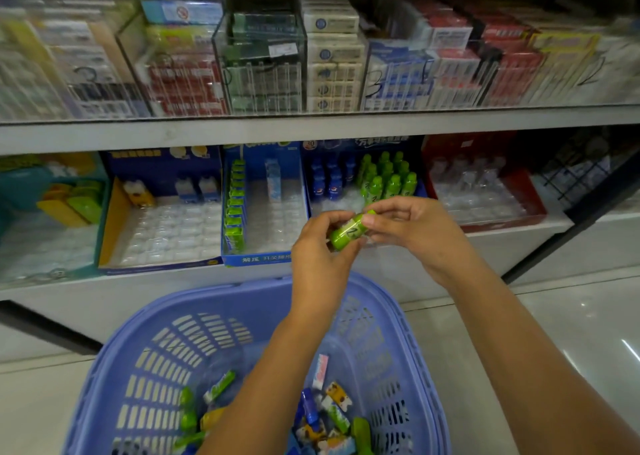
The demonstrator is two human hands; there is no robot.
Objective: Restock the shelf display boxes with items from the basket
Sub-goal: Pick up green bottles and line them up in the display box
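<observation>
The left hand (322,246) and right hand (415,229) meet on one small green bottle (347,232), which lies tilted between them. The left fingers curl round its lower end and the right fingertips pinch its upper end.

Just behind the hands, on the lower shelf (512,243), stands a dark blue display box (360,144). It holds upright green bottles (388,177) of the same kind on its right and blue bottles (329,181) on its left.

Left of the hands, a blue box (258,259) has a row of green packs (235,205) along its left wall. Farther left is a yellow-sided box (110,226). Right of the hands sits a red box (535,200) of clear bottles.

Below the hands and forearms is the purple basket (214,302), with mixed small packs and bottles (325,416) lying in its bottom. Above the hands, clear cases (263,63) of stacked packets line the upper shelf, blurred.
</observation>
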